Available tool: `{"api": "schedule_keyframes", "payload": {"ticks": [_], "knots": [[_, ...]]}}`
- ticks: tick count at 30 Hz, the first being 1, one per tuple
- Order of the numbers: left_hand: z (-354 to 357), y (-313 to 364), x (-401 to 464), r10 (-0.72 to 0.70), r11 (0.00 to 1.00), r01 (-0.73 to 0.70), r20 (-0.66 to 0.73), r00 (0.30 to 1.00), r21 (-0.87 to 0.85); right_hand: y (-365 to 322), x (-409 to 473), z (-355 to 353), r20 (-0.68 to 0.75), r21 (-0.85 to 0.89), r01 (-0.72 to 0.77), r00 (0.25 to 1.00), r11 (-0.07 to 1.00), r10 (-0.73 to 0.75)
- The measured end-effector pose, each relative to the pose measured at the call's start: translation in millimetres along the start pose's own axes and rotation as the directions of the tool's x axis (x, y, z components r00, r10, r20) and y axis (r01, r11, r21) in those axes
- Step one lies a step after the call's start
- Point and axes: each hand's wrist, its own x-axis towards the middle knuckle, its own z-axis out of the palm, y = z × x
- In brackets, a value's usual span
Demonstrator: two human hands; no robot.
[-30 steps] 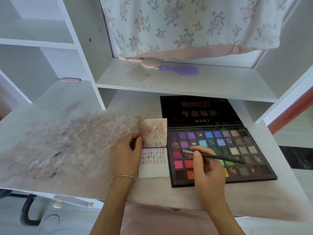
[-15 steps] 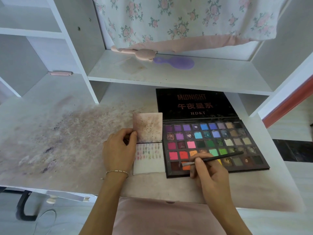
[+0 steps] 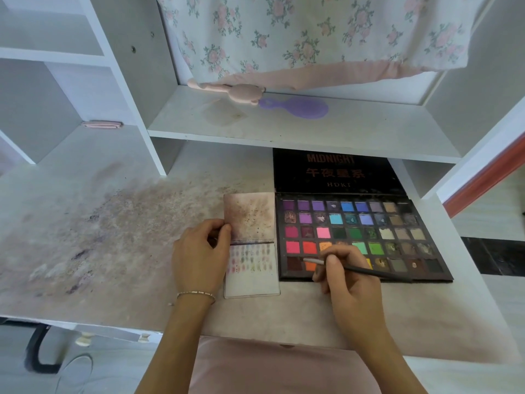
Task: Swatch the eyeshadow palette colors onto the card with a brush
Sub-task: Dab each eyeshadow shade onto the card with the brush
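**Brush tip at the palette's near-left pans; card held at its left edge**

We find the brush pinched between thumb and curled fingers of the right hand. Its dark handle runs out to the right over the palette's near edge, and its pale tip points left, at the orange pan in the nearest row; we cannot tell whether the tip touches the powder.

The eyeshadow palette lies open and flat on the desk, its black lid folded back under the shelf, printed with "MIDNIGHT". Pans stand in rows: purples and blues at the far side, pinks, reds and greens in the middle, browns and greys to the right. Several pans look worn.

The card lies just beside the palette's left edge, touching or nearly so. Its far half is smeared brown; below a dark line we see rows of small faint colour swatches, and the near part is bare white. The left hand rests at the card's left edge, fingers curled, thumb and fingertips pinching the edge of the far half. A thin bracelet sits on that wrist.

The desk surface left of the card carries wide brownish-purple powder staining. On the shelf above lie a purple hairbrush and a pink item, with floral fabric hanging behind.
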Motion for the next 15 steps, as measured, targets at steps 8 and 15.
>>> {"api": "schedule_keyframes", "payload": {"ticks": [8,15], "knots": [[0.1,-1.9,0.1,0.014,1.000,-0.014,0.012,1.000,0.000,2.1,3.0,4.1,0.028,-0.230,0.104,0.995,0.968,-0.100],[-0.8,-2.1,0.0,0.015,1.000,-0.015,0.000,1.000,0.022,5.7,3.8,5.2,0.056,-0.335,0.083,0.996,0.939,-0.068]]}}
